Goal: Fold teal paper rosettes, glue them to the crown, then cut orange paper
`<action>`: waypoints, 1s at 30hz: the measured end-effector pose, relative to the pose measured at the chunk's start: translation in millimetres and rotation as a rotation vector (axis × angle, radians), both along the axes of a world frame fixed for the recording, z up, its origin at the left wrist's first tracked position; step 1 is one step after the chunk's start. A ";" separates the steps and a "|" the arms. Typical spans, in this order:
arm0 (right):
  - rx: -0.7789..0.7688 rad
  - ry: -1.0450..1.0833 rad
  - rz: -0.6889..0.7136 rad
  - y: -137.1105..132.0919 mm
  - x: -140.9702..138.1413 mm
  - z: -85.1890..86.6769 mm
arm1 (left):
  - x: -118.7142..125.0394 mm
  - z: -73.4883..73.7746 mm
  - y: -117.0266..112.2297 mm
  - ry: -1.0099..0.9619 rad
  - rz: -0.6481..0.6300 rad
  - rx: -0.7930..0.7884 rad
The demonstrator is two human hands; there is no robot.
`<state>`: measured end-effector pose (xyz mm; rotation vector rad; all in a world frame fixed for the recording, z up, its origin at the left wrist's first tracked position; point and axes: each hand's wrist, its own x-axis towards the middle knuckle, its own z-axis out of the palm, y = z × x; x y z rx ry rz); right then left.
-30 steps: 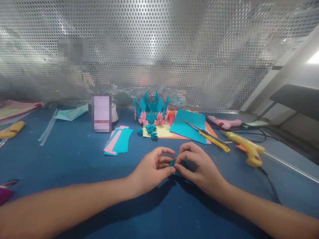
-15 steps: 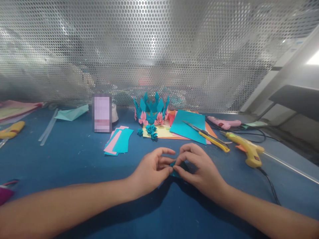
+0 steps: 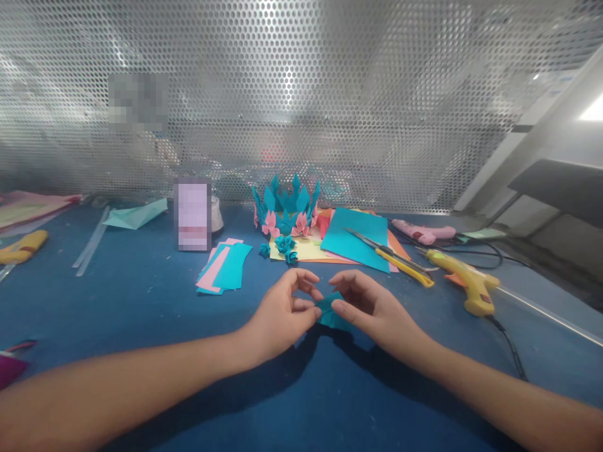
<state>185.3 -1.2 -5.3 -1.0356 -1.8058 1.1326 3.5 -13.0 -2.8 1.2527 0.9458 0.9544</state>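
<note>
Left hand and right hand are curled narrowly; between their fingertips, folded teal paper is held.

Perforated metal panel, silver-grey and pierced with rows of round holes, spanning the far side of a blue worktop flecked with pale specks. From where I stand, bright reflections streak the metal, and blurred shapes behind it, 1 of them reddish, cannot be made out. At right, a pale slanting frame crossed by 1 dark band; beyond it, a strong white light and 1 dark grey piece of furniture, flat-topped, seat or table unclear. Below this, shadowed floor.
</note>
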 end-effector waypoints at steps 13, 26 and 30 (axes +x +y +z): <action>0.023 0.026 0.024 -3.2 2.1 2.7 | -1.9 1.7 4.7 0.008 0.054 -0.055; 0.135 -0.057 -0.089 -5.7 2.1 3.0 | -2.0 3.3 5.2 -0.091 -0.096 -0.234; 0.267 -0.165 -0.096 -5.8 4.5 3.4 | -1.8 4.7 4.1 -0.103 -0.077 -0.253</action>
